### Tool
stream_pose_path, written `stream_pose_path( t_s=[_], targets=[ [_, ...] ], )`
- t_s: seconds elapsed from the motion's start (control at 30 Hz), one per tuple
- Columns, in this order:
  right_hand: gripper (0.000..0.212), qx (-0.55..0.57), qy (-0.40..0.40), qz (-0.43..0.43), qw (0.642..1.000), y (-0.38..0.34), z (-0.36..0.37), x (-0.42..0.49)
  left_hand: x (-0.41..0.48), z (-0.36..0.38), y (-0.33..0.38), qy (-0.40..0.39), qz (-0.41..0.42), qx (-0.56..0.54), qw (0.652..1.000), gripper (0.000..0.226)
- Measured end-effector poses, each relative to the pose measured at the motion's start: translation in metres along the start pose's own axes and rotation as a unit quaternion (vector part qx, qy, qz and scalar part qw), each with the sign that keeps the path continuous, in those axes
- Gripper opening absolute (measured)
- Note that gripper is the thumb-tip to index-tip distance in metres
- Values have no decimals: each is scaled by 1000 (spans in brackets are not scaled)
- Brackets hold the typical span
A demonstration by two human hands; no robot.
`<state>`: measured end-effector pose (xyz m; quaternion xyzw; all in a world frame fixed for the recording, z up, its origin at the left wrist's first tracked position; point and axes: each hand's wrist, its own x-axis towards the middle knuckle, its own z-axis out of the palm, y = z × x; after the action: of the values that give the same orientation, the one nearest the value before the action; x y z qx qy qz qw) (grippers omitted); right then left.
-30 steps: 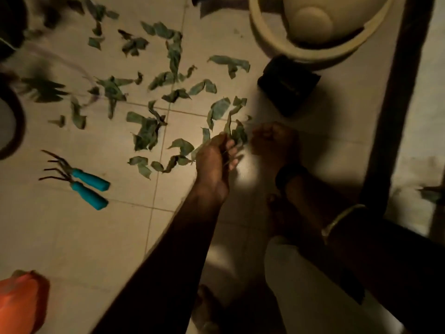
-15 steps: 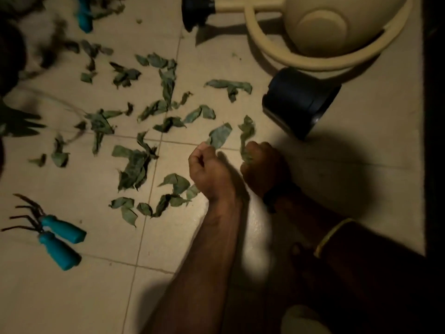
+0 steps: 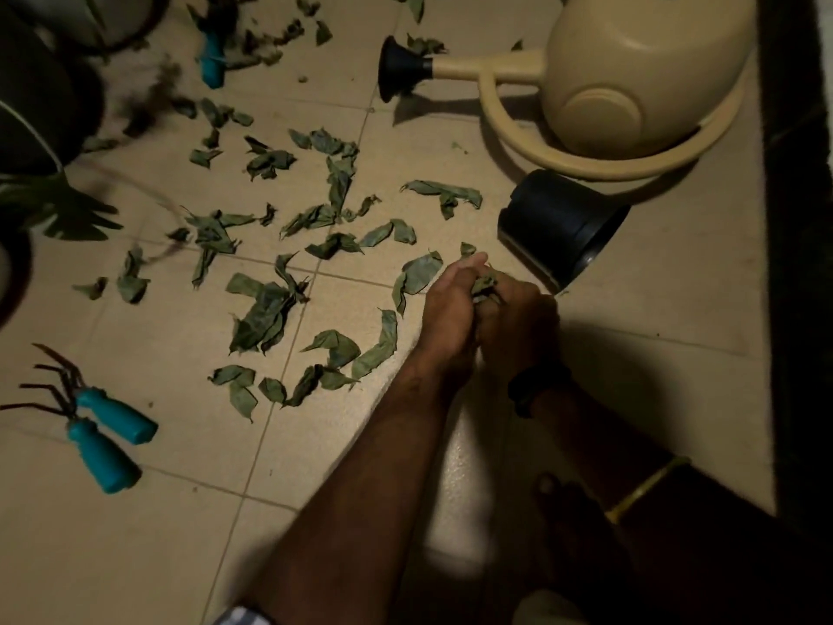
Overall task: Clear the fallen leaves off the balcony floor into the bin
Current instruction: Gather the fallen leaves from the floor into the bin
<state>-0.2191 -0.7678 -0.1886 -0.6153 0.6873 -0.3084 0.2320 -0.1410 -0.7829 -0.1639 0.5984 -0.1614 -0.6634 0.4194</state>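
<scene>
Several dry green leaves (image 3: 266,311) lie scattered over the beige tiled balcony floor (image 3: 171,512). My left hand (image 3: 446,309) and my right hand (image 3: 518,322) are pressed together over the floor and grip a small bunch of leaves (image 3: 484,284) between them. Both hands have curled fingers. A small black bin (image 3: 559,223) lies on its side just beyond my right hand, its open mouth facing right and toward me. More leaves (image 3: 444,194) lie just left of the bin.
A beige watering can (image 3: 631,78) stands behind the bin. Two teal-handled garden hand tools (image 3: 106,430) lie at the left, a third (image 3: 212,60) at the top. Dark plant pots (image 3: 36,92) crowd the left edge. A dark threshold (image 3: 798,218) runs along the right. My foot (image 3: 568,512) is below.
My hands have come together, clasping the gathered leaves between them, and sit closer to the black bin. The view has shifted, showing more of the watering can.
</scene>
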Motion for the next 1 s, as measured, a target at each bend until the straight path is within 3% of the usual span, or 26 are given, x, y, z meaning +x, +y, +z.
stream_pose_path(
  t_s=[0.07, 0.13, 0.2, 0.3, 0.37, 0.4, 0.47, 0.6, 0.7, 0.8, 0.9, 1.0],
  targets=[
    [53, -36, -98, -6, 995, -9, 7, -7, 1, -3, -1, 16, -54, -80, 995, 30],
    [86, -163, -234, -44, 958, -6, 12, -7, 0, -8, 0, 23, -83, -108, 990, 30],
    [95, -201, -293, -69, 932, 0, 16, -1, 1, -16, -1, 44, -80, -118, 989, 23],
    [75, 15, -260, -60, 964, -1, 13, 6, 5, -27, -2, 111, -82, -151, 979, 23],
    [62, 156, -162, 10, 974, 3, 10, 11, 9, -35, -2, 140, -100, -194, 966, 26],
    [54, 161, -107, 52, 980, 11, 12, 16, 12, -40, -2, 145, -104, -202, 963, 32],
    [43, 38, -50, 89, 994, 29, 17, 20, 15, -48, -3, 143, -111, -214, 960, 36],
    [17, -91, -49, -72, 992, 53, 30, 20, 12, -57, 0, 135, -103, -191, 967, 29],
    [19, -67, -75, -30, 994, 46, 26, 33, 8, -55, 0, 112, -115, -195, 968, 14],
    [8, 71, -81, -16, 994, 20, 17, 30, -1, -48, 4, 98, -125, -153, 975, 18],
    [31, 189, -139, 2, 972, -10, 14, 16, -6, -38, 7, 94, -95, -73, 988, 38],
    [47, 189, -173, 0, 967, -16, 14, 15, -7, -31, 8, 111, -69, -65, 989, 33]
  ],
)
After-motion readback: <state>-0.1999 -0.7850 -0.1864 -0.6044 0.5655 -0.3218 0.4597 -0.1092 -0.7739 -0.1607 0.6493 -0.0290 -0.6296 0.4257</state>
